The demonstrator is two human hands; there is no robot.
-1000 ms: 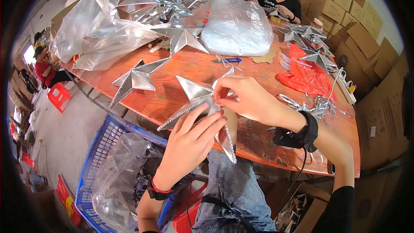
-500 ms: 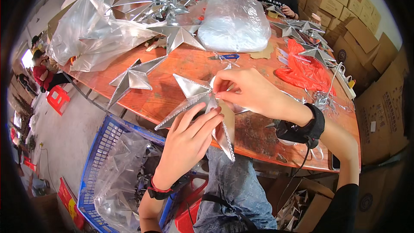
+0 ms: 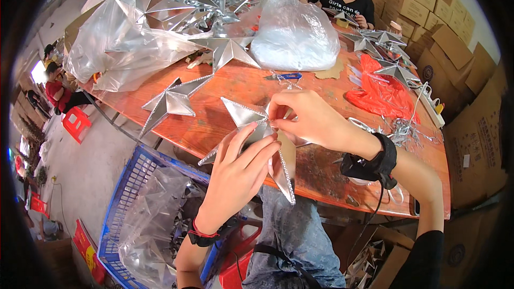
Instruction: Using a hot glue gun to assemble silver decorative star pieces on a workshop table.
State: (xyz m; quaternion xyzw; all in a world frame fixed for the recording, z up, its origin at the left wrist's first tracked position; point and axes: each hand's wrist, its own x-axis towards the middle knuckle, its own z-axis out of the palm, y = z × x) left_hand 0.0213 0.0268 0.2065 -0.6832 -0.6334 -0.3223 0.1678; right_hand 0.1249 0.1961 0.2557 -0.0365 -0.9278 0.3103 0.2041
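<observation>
Fingers of the bare left hand (image 3: pixel 238 166) have advanced slightly over the large faceted star of shiny silver sheet (image 3: pixel 249 115) since the earlier frame, now covering more of its lower-left point; the bare right hand (image 3: pixel 310 118) shows no clear change of position at the star's centre. Judged from this, the work remains fine handling at the centre, with the left hand's support readjusted. Right grip: narrow, thumb and index fingertips nearly meeting at the centre; whatever is between them is too small to identify. Left grip: fingers extended, a little apart, laid over the star's face; the thumb cannot be made out, so clamping cannot be confirmed. Silver bead-like trim (image 3: pixel 286 177) lines the star's lower point. The star lies at the near edge of the orange-brown wooden table (image 3: pixel 321 168), its lower point projecting past that edge. Relative to the star: a second silver faceted star (image 3: pixel 170 101) lies to the left, a blue-handled cutting tool (image 3: pixel 292 76) beyond, a crumpled red plastic bag (image 3: pixel 380 96) to the right and farther off, and a blue perforated plastic basket (image 3: pixel 122 187) below left.
</observation>
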